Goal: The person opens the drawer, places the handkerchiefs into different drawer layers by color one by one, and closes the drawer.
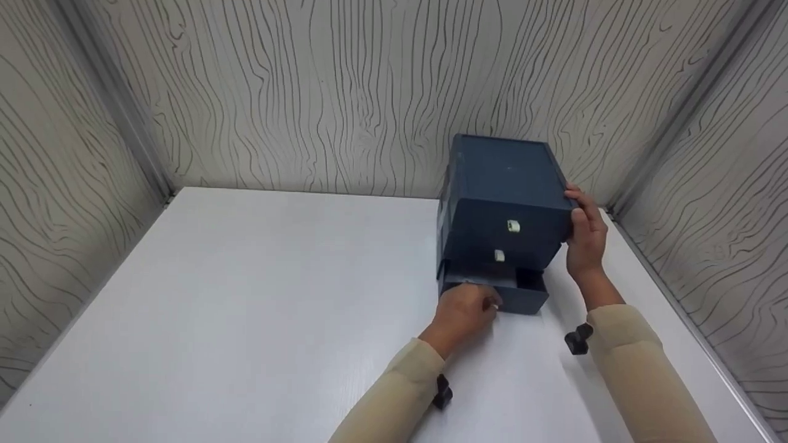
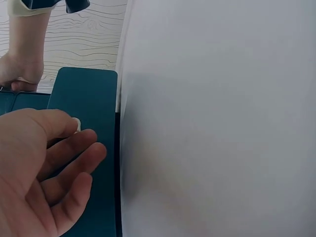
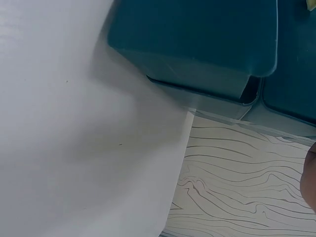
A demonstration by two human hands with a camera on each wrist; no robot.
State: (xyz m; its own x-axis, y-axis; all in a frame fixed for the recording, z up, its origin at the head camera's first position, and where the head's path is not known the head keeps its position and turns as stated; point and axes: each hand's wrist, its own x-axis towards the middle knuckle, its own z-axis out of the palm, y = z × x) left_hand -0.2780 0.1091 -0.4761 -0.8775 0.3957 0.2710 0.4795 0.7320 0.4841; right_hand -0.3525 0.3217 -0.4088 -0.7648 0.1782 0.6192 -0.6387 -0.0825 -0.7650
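Note:
A dark blue drawer cabinet (image 1: 514,169) with small white pull handles stands toward the right back of the white table. Its bottom drawer (image 1: 523,300) is pulled out part way, and something pale and flat shows inside. My left hand (image 1: 466,311) is at the front of that drawer, pinching its small white handle (image 2: 76,124) between thumb and fingers. Higher up, my right hand (image 1: 586,237) grips the cabinet's right front edge, thumb near the front corner and fingertips up by the top. Only a bit of the right hand (image 3: 308,180) enters the right wrist view.
Two upper drawers, with white handles (image 1: 513,226), are shut above the pulled-out one. Wood-grain patterned panels (image 1: 345,92) enclose the white table (image 1: 246,295) at the back and both sides. The cabinet stands close to the back panel.

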